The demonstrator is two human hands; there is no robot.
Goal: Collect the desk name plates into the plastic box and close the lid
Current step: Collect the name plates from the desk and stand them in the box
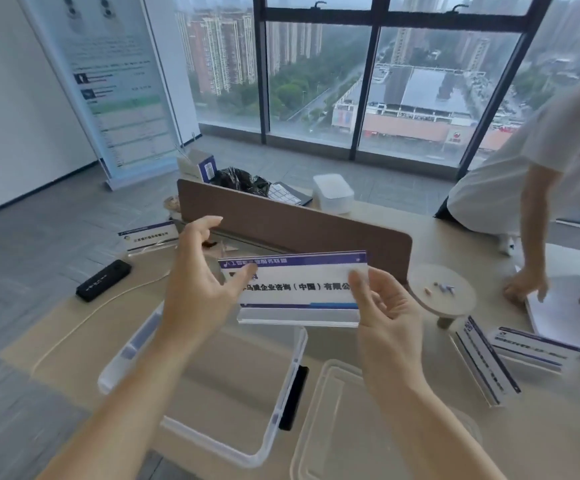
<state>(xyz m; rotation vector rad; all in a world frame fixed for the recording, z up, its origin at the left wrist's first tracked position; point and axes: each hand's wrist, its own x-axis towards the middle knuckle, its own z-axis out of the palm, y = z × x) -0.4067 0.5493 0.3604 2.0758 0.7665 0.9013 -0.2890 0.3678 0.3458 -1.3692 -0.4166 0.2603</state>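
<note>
A clear acrylic name plate [295,289] with a purple band and white card hangs above the far edge of the open plastic box [281,396]. My right hand [385,313] pinches its right end. My left hand [198,278] is at its left end, thumb touching the card, fingers spread. The box's clear lid [351,420] lies flat to the right of the box. Two more name plates [486,358] [538,348] lie at the right of the desk, and another plate [150,237] stands at the far left.
A brown divider panel [299,223] runs across the desk behind my hands. A black remote [103,280] lies left, a round white stand [441,292] right. Another person [538,188] leans over white papers [558,306] at the right. A white container [333,194] stands behind the divider.
</note>
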